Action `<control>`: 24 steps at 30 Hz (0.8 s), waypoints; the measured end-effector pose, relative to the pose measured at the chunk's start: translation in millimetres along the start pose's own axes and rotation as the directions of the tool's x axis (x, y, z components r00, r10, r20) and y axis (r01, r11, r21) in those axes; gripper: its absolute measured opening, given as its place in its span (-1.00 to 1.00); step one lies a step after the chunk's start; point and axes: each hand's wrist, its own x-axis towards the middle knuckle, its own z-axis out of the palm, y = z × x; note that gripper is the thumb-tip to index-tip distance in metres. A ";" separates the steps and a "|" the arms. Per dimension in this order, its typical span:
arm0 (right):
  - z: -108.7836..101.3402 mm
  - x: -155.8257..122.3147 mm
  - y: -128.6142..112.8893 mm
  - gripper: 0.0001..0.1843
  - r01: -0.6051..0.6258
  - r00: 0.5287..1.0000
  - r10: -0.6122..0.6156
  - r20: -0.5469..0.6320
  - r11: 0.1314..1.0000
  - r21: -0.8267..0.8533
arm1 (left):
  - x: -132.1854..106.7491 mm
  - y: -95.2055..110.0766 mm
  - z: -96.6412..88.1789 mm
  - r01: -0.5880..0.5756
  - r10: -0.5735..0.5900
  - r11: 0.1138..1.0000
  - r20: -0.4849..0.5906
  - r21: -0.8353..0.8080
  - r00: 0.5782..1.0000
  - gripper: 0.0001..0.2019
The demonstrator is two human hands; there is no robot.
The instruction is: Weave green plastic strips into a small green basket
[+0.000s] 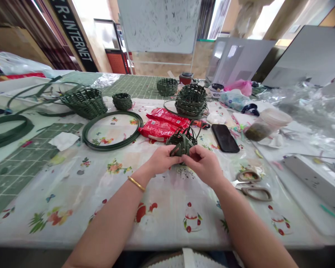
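A small, partly woven basket [182, 143] of dark green strips is between my hands at the middle of the table, its loose strip ends sticking up. My left hand [165, 159] grips its left side, thumb and fingers closed on it. From the right, my right hand [203, 163] pinches the basket's near side, close to the left thumb. The exact strip under the fingertips is hidden. Just behind the basket lie red plastic packets [159, 128]. A coil of green strip [113, 148] rests to the left on the flowered tablecloth [100, 186].
Scissors [254, 190] and a black phone [225, 138] lie to the right. Beyond are woven baskets [191, 99] and a plastic tub [268, 123]. A larger basket [86, 104] stands at the left, near another coil [16, 136]. A white power strip [315, 180] sits far right.
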 end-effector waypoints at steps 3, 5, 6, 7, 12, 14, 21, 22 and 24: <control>4.9 -1.4 -2.3 -0.85 -0.016 0.992 0.013 -0.123 0.999 -0.028 | 0.5 0.9 2.8 0.033 -0.033 0.999 -0.011 0.001 0.999 -0.85; 5.5 -2.5 -2.4 -0.96 0.030 0.991 -0.033 -0.131 0.999 -0.023 | 0.0 1.6 4.1 0.036 -0.036 0.999 -0.006 0.014 0.999 -0.85; 4.4 -3.1 -2.4 -0.90 0.072 0.991 -0.075 -0.113 0.997 -0.037 | -0.3 1.7 4.3 0.032 -0.032 0.999 -0.006 0.029 0.999 -0.85; 2.2 -3.7 -2.5 -0.85 0.117 0.988 -0.123 -0.088 0.990 -0.073 | -0.7 1.5 4.1 0.025 -0.025 0.999 -0.008 0.045 1.000 -0.85; -17.4 -4.1 -1.8 -0.74 0.178 0.982 -0.189 0.013 0.894 -0.410 | -1.8 -1.6 -0.9 0.000 0.001 0.998 -0.028 0.059 1.000 -0.84; -23.6 -2.0 0.9 -0.75 0.142 0.990 -0.130 0.059 0.881 -0.452 | -1.4 -1.9 -3.1 0.021 -0.020 0.999 -0.029 0.042 0.999 -0.85; -21.7 9.4 17.6 -0.81 -0.076 0.987 0.122 0.107 0.931 -0.358 | 2.3 2.3 -4.4 0.070 -0.070 0.997 -0.005 0.039 0.998 -0.88; -21.1 10.3 19.0 -0.79 -0.123 0.981 0.167 0.097 0.927 -0.355 | 2.4 2.0 -4.1 0.072 -0.071 0.996 -0.007 0.052 0.997 -0.88; -21.3 11.3 20.6 -0.76 -0.174 0.973 0.214 0.085 0.926 -0.336 | 1.7 0.3 -3.5 0.055 -0.054 0.994 -0.019 0.089 0.998 -0.88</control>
